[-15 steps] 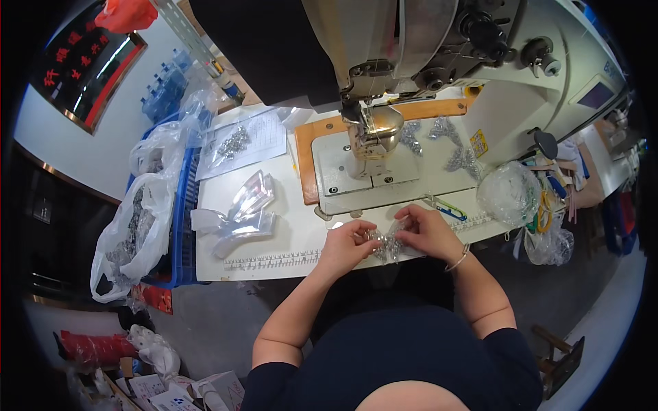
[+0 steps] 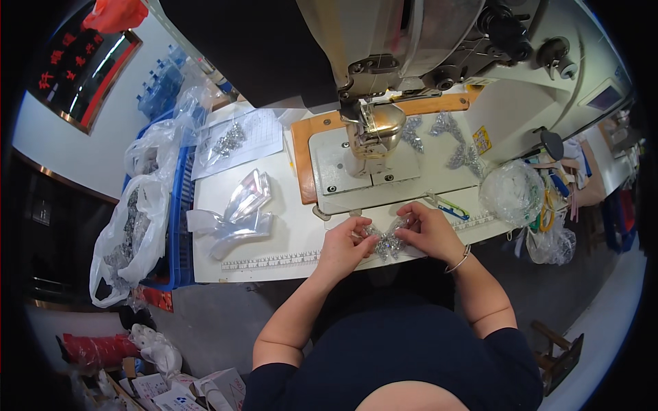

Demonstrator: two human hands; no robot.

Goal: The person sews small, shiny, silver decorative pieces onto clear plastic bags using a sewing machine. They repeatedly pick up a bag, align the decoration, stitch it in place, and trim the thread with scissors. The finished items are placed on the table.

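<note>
the small glittering bow-shaped ornament (image 2: 388,241) lies right between the two hands, at the near edge of the white desk (image 2: 288,233), just in front of the bed of the industrial sewing machine (image 2: 384,89). its long axis runs left to right, roughly along the desk edge and the printed ruler strip (image 2: 271,261) there. the left hand (image 2: 345,245) pinches its left end and the right hand (image 2: 426,231) pinches its right end, so neither is nearer than the other; both sets of fingertips are closed on the piece, the hands drawn close together with only the ornament between them. a thin bracelet (image 2: 458,262) sits on the right wrist.

the ornament looks silvery and sparkly, made of small stones or beads on a clear or pale backing, two lobes meeting at a narrower middle; finer detail is too small to tell.

beyond the hands the machine's brass-coloured presser area (image 2: 375,133) stands over a grey plate (image 2: 356,175), with an orange wooden board (image 2: 306,147) around it. more of the same sparkly pieces (image 2: 452,140) lie behind the needle to the right. to the left on the desk are clear plastic packets (image 2: 240,209) and a sheet of paper with a small heap of ornaments (image 2: 229,140). a blue crate (image 2: 179,205) with white plastic bags (image 2: 133,233) stands at the desk's left edge, and a clear bag (image 2: 510,192) sits to the right.
</note>
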